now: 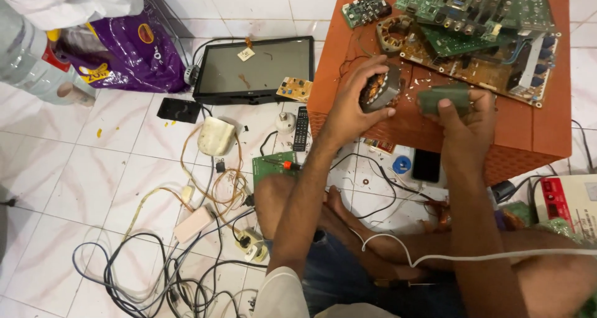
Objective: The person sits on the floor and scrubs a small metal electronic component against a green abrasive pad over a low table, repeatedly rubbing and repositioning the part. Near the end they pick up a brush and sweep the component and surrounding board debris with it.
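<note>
Gripping a transformer (379,89) left hand (354,103), right hand (465,116) holds green pad (443,98).

A small transformer (377,89), grey metal core with copper-coloured windings showing, sits tilted just above the orange counter (547,131), centre of the frame. Just right of it is a dull green, flat, blurred piece (443,98).
</note>
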